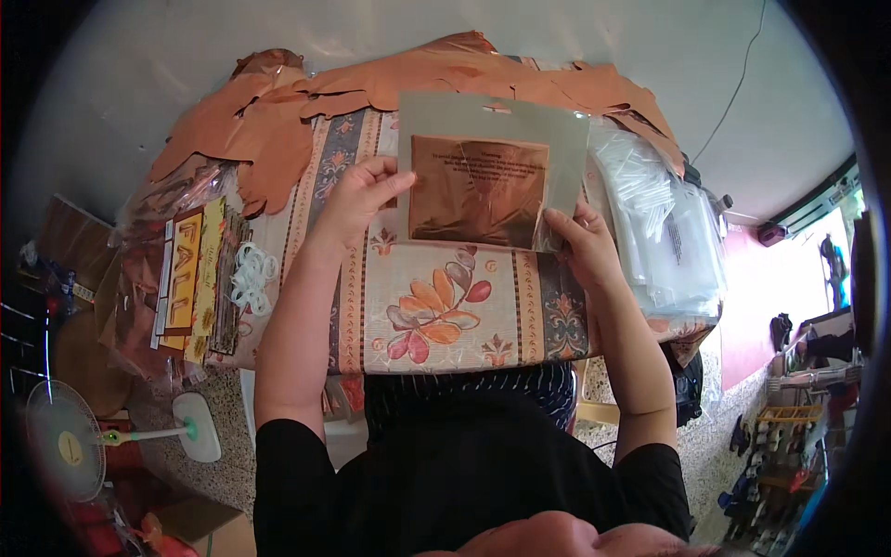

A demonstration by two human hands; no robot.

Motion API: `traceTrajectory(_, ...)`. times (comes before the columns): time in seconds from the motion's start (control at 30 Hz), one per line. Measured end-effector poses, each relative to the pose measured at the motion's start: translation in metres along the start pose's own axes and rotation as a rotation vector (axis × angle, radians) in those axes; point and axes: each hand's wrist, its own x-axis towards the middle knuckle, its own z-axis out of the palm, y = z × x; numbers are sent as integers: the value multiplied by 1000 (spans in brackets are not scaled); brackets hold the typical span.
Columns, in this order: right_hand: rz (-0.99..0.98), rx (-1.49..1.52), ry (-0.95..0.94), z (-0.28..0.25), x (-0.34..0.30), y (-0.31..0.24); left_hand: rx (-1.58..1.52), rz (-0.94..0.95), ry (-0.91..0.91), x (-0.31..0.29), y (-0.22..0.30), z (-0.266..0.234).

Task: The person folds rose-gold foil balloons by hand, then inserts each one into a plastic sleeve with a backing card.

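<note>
A flat plastic bag (494, 119) with a hang hole at its top is held up over the middle of the table. Inside its lower part shows a folded, shiny copper-brown piece (478, 200), with dark print over it. My left hand (371, 193) grips the bag's left edge, thumb on the front. My right hand (580, 237) pinches the lower right corner between thumb and fingers. Both forearms reach in from the lower edge of the view.
Brown leather-like sheets (483, 72) spread along the far edge. Clear plastic bags (673, 241) are stacked at right. At left lie a pile of printed cards (197, 278) and a bunch of white loops (251, 278). A fan (70, 446) stands lower left. Patterned cloth (436, 316) covers the table.
</note>
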Motion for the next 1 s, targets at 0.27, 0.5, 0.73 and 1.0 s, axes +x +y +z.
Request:
traceTrajectory(0.27, 24, 20, 102, 17, 1, -4, 94, 97, 45, -10, -3, -2)
traceTrajectory(0.5, 62, -66, -135, -5, 4, 10, -89, 145, 111, -62, 0, 6)
traceTrajectory(0.73, -43, 176, -334, 4, -13, 9, -512, 137, -7, -125, -36, 65)
traceTrajectory(1.0, 32, -109, -427, 9, -28, -3, -106, 148, 440, -171, -16, 32)
